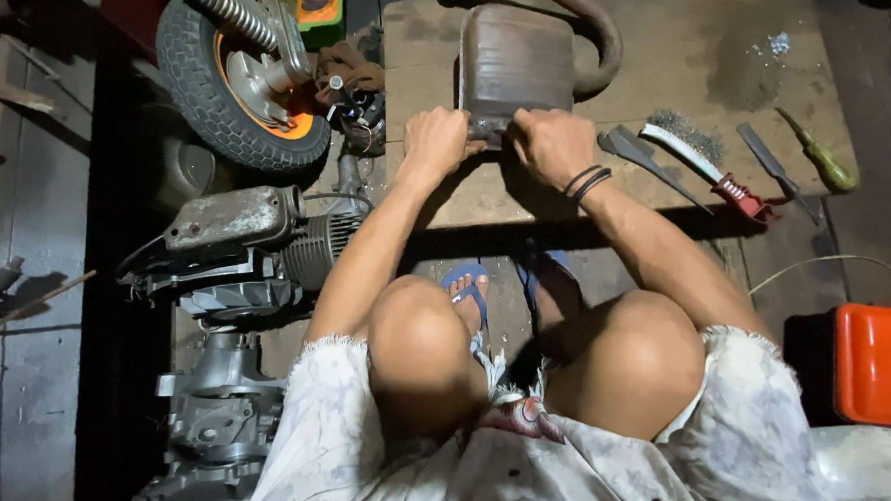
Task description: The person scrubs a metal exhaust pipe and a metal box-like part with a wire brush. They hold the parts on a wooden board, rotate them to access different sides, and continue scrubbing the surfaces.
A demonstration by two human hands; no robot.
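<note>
The muffler [515, 61] lies on the board [674, 60], its curved pipe [597, 37] at the far right. Left hand [434, 140] and right hand [550, 143] are both closed on the muffler's near edge, side by side. A wire brush [698, 159] lies just right of the right hand.

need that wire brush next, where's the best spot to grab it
Take the white-handled wire brush by its red grip end, coming from the right hand's side. The handle runs diagonally on the wooden board, the bristle head far and the red end nearest, clear of the neighbouring flat metal tools.

Wire brush [692, 151], screwdriver [818, 153], wheel [235, 76]
</note>
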